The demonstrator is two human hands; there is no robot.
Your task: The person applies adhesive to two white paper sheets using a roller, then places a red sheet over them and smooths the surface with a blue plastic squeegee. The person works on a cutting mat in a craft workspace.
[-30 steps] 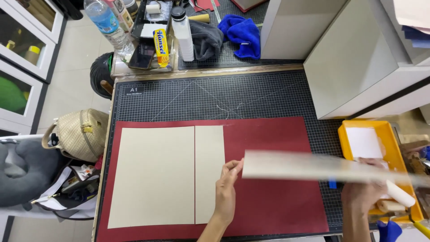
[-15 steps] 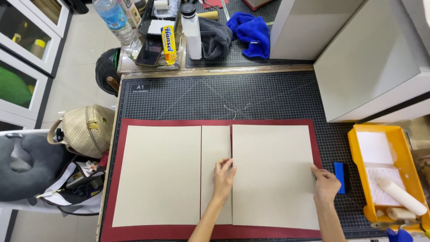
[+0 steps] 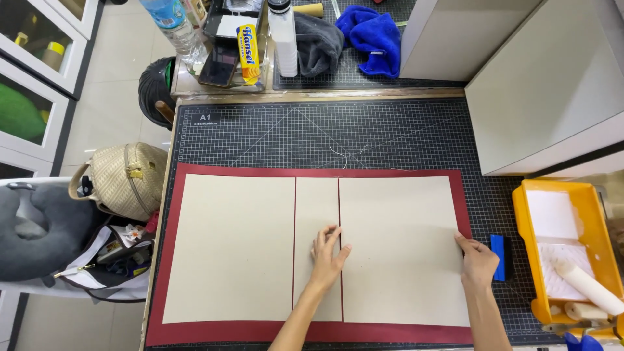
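So both hands are flat and open, not gripping anything. The left hand [image 3: 327,255] lies palm down across the seam between the narrow middle board [image 3: 316,221] and the big right board [image 3: 400,247], fingers spread. The right hand [image 3: 479,261] presses its fingertips on the right edge of that same right board, about level with the left hand. All three grey boards, including the big left board [image 3: 229,247] further out from the left hand, lie flat on a dark red sheet [image 3: 312,171] with thin red gaps between them and a red margin showing all round.

Just right of the right hand there's a small blue scraper [image 3: 498,257] on the cutting mat [image 3: 325,130], nearly touching the red sheet's edge. Past that sits a yellow tray [image 3: 524,221] with a white roller [image 3: 588,286] in it, so that side is pretty crowded. Left of the left hand, off the desk edge, there's a woven beige bag [image 3: 123,179] and a grey cushion [image 3: 36,227] lower down.

Beyond the hands, above the red sheet, the mat is bare grid with plenty of open room. Further right of that a big white box [image 3: 546,84] overhangs the mat's corner. At the far edge: a blue cloth [image 3: 370,32], a grey cloth [image 3: 318,42], a white bottle [image 3: 285,39], a yellow tube [image 3: 247,49], a phone [image 3: 218,65] and a clear water bottle [image 3: 172,26].
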